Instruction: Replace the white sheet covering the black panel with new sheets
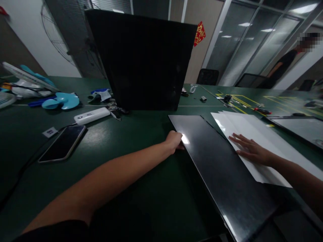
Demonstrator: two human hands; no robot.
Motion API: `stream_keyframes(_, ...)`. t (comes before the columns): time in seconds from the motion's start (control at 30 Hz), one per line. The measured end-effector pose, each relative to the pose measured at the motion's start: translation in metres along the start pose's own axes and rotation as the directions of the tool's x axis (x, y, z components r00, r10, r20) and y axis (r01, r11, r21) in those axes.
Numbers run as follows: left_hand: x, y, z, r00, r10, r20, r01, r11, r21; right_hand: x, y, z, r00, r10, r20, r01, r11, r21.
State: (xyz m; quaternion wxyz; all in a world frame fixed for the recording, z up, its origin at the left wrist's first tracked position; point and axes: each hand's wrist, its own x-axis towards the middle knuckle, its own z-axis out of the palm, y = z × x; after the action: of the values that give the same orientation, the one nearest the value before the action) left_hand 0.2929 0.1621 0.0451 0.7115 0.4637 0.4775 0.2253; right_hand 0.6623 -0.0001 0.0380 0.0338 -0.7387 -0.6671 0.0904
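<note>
My left hand (174,141) grips the left edge of a dark, glossy flat panel (214,161), which looks like a display panel. Its fingers are wrapped around that edge, with the thumb on top. The panel runs from the middle of the table toward me at the lower right. Flat on a stack of white sheets (254,131) rests my right hand (252,151), its fingers spread. The sheets lie along the panel's right side. Beyond the panel, a large black screen (146,64) stands upright on the green table (126,181).
To the left lie a phone (64,143), a white power bank (92,116), keys (116,109) and blue fan blades (62,101). A framed panel (300,126) and a screwdriver (262,111) are at right. A person (284,65) is in the right background.
</note>
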Motion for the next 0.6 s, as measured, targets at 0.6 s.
stream_keyframes(0.6,-0.183,-0.082,-0.092,0.894,-0.107,-0.436,-0.189,0.79,-0.583,0.006,0.031,0.043,0.909,0.33,-0.254,-0.374,0.915,-0.149)
